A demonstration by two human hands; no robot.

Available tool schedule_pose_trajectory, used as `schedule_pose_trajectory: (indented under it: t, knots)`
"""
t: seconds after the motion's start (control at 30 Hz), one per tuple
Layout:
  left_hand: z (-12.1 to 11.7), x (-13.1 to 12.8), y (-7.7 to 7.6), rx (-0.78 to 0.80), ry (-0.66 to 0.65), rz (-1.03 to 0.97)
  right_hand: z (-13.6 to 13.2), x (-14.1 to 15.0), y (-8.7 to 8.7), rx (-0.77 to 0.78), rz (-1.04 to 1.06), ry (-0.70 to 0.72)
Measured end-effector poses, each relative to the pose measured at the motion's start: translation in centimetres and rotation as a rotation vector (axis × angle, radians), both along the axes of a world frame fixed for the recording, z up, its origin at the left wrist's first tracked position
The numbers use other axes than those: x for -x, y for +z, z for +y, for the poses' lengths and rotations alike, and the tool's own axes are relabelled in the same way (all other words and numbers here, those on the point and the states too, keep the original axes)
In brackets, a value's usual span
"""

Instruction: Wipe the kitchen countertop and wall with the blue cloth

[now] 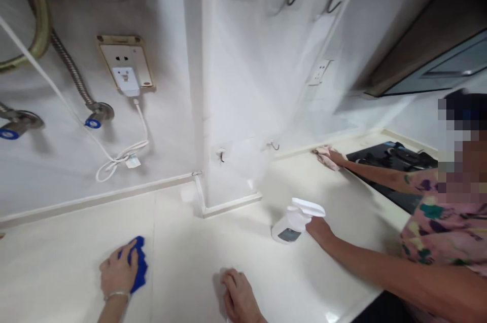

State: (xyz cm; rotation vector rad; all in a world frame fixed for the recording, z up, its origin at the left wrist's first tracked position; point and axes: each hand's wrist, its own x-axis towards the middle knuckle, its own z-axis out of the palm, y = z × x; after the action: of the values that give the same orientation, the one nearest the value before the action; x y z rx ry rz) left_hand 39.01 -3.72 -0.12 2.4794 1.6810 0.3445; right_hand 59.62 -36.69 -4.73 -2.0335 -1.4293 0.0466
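Observation:
My left hand (116,273) presses a blue cloth (140,264) flat against the cream countertop (182,242), fingers curled over it. My right hand (239,296) rests on the counter near the front edge, its fingers bent down on the surface, with nothing visible in it. To my right a co-worker in a pink flowered top holds a white spray bottle (294,221) in one hand (319,229) and presses a pink cloth (324,154) against the counter's back edge with the other hand (337,156).
A white wall column (243,84) with small hooks juts onto the counter. Left of it are a socket with a white plug (127,79), a coiled white cable (119,158) and metal hoses with blue-capped valves (93,121). A black hob (391,158) lies at the right.

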Motion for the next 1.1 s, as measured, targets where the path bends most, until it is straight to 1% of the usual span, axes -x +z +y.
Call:
schedule_pose_trajectory:
  t: [0.07,0.13,0.2,0.23,0.27,0.3,0.33,0.4,0.43,0.47,0.5,0.57,0.67,0.77,0.87,0.93,0.97,1.0,1.03,1.07,1.1]
  knots:
    - [-4.3,-1.8,0.1,-0.043,-0.168,-0.047,0.0,0.0,0.1,-0.003,0.0,-0.009]
    - [-8.8,-3.9,0.3,-0.039,-0.312,-0.129,-0.1,0.0,0.3,-0.011,0.006,-0.003]
    - [-12.7,-5.7,0.5,0.021,-0.45,-0.219,-0.3,-0.1,0.7,-0.02,0.018,0.007]
    - [-14.2,-6.4,0.6,0.073,-0.502,-0.278,-0.4,-0.1,0.8,-0.028,0.028,0.011]
    - [-15.4,-6.8,0.7,0.127,-0.527,-0.344,-0.5,-0.2,1.0,-0.036,0.048,0.007]
    - [-16.3,-7.0,0.8,0.174,-0.508,-0.41,-0.6,-0.2,1.1,-0.042,0.089,-0.006]
    - [-16.8,-7.0,0.9,0.207,-0.44,-0.463,-0.7,-0.2,1.2,-0.043,0.145,-0.027]
    - [-17.2,-6.4,1.0,0.237,-0.242,-0.498,-0.6,-0.3,1.5,-0.036,0.266,-0.077]
    - [-17.2,-6.0,1.1,0.246,-0.167,-0.483,-0.5,-0.2,1.6,-0.029,0.317,-0.103]
    - [-17.2,-5.7,1.1,0.258,-0.126,-0.462,-0.2,-0.2,1.8,-0.022,0.356,-0.126]
    - [-17.2,-5.4,1.1,0.276,-0.12,-0.444,0.1,-0.1,2.0,-0.017,0.385,-0.144]
    - [-17.4,-5.2,1.1,0.32,-0.163,-0.435,0.9,0.1,2.5,-0.006,0.444,-0.178]
    - [-18.3,-5.4,1.1,0.419,-0.176,-0.442,1.9,0.4,3.0,0.017,0.557,-0.213]
    - [-19.3,-5.7,1.0,0.561,-0.157,-0.481,2.3,0.7,3.4,0.024,0.683,-0.205]
    - [-19.7,-5.3,1.2,0.753,-0.174,-0.562,2.3,1.0,3.8,0.006,0.829,-0.157]
    - [-19.4,-4.8,2.2,0.883,-0.22,-0.613,2.4,1.1,4.7,-0.035,0.902,-0.115]
    - [-19.1,-4.4,3.0,0.929,-0.251,-0.636,2.5,1.1,5.5,-0.066,0.923,-0.094]
    - [-18.7,-4.1,4.1,0.939,-0.285,-0.647,2.6,1.0,6.5,-0.1,0.935,-0.072]
    - [-18.2,-3.8,5.5,0.904,-0.323,-0.642,2.8,0.9,7.7,-0.135,0.939,-0.051]
    - [-17.7,-3.5,7.1,0.819,-0.364,-0.624,3.0,0.8,9.1,-0.17,0.941,-0.032]
    - [-17.2,-3.3,8.7,0.695,-0.407,-0.6,3.1,0.7,10.7,-0.209,0.926,-0.011]
